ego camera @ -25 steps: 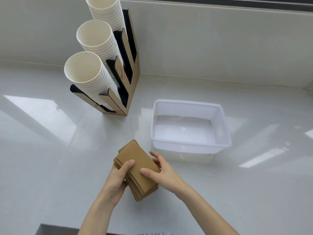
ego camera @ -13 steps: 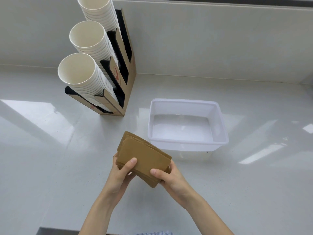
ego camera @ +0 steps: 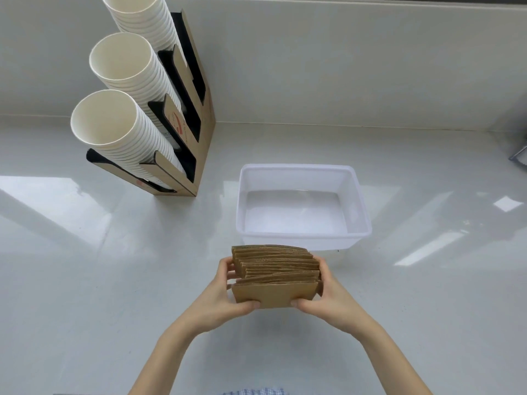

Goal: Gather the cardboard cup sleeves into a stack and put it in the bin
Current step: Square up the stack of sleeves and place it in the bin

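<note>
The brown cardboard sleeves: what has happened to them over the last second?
The stack of sleeves has been turned from lying flat to standing on edge, squared up between the left hand and right hand. Both kept their hold. The bin remains empty, the cup holder unmoved.

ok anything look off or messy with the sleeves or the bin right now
Only the stack of cup sleeves: its top edges are fanned and uneven, not squared up, between the left hand and right hand. The bin sits level and holds nothing.
</note>
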`<state>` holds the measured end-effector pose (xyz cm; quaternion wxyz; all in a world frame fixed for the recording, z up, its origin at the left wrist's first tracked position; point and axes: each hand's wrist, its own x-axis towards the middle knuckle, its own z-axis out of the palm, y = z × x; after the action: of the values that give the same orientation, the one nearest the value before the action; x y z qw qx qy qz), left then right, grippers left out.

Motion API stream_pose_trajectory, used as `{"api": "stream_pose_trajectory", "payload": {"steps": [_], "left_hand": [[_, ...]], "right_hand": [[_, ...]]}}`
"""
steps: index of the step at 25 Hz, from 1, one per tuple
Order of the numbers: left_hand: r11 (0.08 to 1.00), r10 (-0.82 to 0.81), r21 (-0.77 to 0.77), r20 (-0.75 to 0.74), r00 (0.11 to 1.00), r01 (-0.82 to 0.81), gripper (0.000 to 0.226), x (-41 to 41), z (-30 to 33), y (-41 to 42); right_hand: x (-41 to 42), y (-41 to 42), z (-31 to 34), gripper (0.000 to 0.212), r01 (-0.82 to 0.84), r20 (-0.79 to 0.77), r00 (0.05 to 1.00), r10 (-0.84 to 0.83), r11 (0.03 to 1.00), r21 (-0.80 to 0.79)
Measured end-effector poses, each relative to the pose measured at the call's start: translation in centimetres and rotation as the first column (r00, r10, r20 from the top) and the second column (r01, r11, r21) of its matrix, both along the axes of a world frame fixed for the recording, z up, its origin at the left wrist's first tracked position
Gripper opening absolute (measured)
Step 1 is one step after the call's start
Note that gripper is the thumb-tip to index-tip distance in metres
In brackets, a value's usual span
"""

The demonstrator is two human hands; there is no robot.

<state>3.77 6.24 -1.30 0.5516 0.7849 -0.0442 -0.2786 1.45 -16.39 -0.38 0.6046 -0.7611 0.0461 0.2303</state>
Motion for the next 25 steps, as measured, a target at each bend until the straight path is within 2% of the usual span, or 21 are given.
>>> {"api": "stream_pose_trajectory", "payload": {"steps": [4,7,9,11,17,20,22,25], "left_hand": [[0.984,-0.066,0.176,0.153,0.986,0.038,0.072,0.2,-1.2,-1.3],[0.942,-0.121,0.333,0.252,0.960,0.031,0.090,0.1,-1.7,-1.9],[0.915,-0.168,0.400,0.258,0.951,0.053,0.104,0.0,-2.2,-2.3],[0.911,-0.182,0.405,0.237,0.954,0.074,0.111,-0.1,-2.7,-2.4],[0.925,-0.123,0.378,0.231,0.965,0.027,0.108,-0.3,-2.3,-3.8],[0.928,-0.078,0.371,0.214,0.974,-0.008,0.115,0.0,-2.0,-4.3],[0.933,-0.103,0.357,0.178,0.979,0.033,0.124,0.1,-1.8,-4.1],[0.949,-0.130,0.304,0.154,0.979,0.079,0.124,0.0,-1.6,-3.5]], "right_hand": [[-0.6,-0.1,-1.2,0.073,0.052,0.119,0.992,-0.035,0.989,-0.137],[-0.8,0.2,-2.3,0.079,0.110,0.159,0.984,-0.084,0.981,-0.163],[-1.0,0.2,-3.0,0.095,0.104,0.157,0.985,-0.077,0.980,-0.170],[-1.2,0.1,-3.4,0.104,0.093,0.116,0.990,-0.080,0.990,-0.107],[-1.6,0.7,-2.9,0.101,0.234,0.064,0.968,-0.242,0.965,0.116],[-1.5,0.6,-2.6,0.093,0.259,0.054,0.961,-0.271,0.952,0.161],[-1.5,0.4,-2.5,0.087,0.244,0.054,0.965,-0.256,0.955,0.168],[-1.8,0.0,-3.0,0.085,0.237,0.037,0.969,-0.246,0.959,0.157]]}}
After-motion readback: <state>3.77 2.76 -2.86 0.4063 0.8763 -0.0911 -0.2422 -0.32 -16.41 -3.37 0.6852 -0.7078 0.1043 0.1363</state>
